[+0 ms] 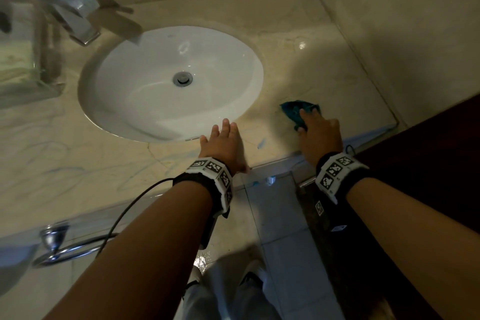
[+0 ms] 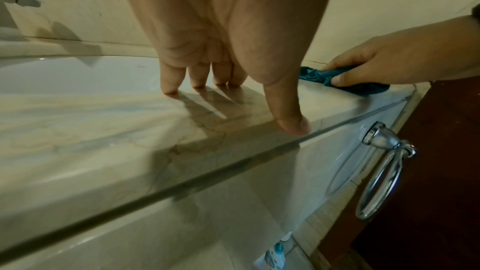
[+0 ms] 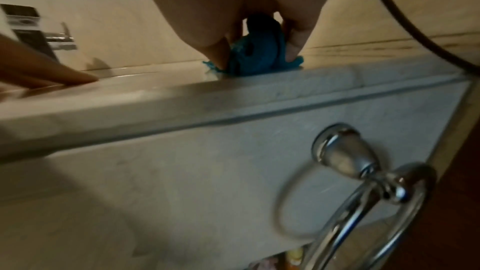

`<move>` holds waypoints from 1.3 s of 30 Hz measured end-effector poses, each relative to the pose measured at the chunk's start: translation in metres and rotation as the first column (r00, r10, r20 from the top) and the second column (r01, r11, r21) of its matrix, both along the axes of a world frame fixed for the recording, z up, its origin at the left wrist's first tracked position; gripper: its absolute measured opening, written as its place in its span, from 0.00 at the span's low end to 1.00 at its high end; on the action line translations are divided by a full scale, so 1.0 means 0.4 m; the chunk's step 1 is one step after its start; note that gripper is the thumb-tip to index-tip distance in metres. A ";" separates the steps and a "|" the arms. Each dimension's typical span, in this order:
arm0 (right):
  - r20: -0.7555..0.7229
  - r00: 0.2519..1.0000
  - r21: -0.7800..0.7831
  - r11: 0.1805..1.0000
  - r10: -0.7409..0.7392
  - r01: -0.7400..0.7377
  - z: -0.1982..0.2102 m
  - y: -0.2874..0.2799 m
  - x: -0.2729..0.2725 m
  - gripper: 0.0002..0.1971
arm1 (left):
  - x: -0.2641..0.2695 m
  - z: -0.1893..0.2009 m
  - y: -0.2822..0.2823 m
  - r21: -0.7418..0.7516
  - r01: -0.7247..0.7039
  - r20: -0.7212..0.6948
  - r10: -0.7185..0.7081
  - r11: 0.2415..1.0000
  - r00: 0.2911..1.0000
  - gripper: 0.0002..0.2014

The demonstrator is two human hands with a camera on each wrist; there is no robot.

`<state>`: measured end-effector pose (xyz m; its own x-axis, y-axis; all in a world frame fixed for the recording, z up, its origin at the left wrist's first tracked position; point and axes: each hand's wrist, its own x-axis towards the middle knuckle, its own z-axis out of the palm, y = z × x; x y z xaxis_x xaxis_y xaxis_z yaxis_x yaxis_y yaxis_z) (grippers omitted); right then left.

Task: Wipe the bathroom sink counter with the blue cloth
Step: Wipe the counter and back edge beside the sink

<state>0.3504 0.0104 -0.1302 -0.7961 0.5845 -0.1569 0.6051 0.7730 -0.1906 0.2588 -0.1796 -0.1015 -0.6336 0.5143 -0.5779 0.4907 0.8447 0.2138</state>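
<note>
A bunched blue cloth (image 1: 293,111) lies on the beige marble counter (image 1: 324,65), right of the white oval sink (image 1: 145,101). My right hand (image 1: 318,130) grips the cloth (image 2: 315,75) and presses it onto the counter; in the right wrist view my fingers curl round the cloth (image 3: 255,56). My left hand (image 1: 220,141) rests with straight fingers on the counter's front strip, just below the sink rim. In the left wrist view its fingertips (image 2: 170,87) touch the counter (image 2: 91,130) and hold nothing.
A chrome faucet (image 1: 75,18) stands behind the sink at the left, with a glass shelf (image 1: 23,70) further left. Towel rings (image 1: 59,244) (image 3: 363,188) hang from the counter's front. A dark wooden panel (image 1: 428,150) borders the right. Bottles (image 2: 272,256) stand on the floor.
</note>
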 end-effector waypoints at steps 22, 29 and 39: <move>-0.230 0.966 -0.322 0.927 0.119 -0.191 0.032 -0.052 -0.056 0.17 | -0.007 0.010 0.009 0.013 -0.009 0.045 0.008 1.000 0.999 0.60; -0.179 0.977 -0.187 0.971 0.113 -0.147 0.023 -0.126 -0.051 0.16 | -0.004 0.015 0.011 0.018 -0.017 0.041 0.016 1.000 0.999 0.60; -0.189 0.973 -0.211 0.963 0.130 -0.169 0.017 -0.076 -0.036 0.16 | -0.005 0.016 0.008 0.021 -0.013 0.042 0.012 1.000 0.999 0.60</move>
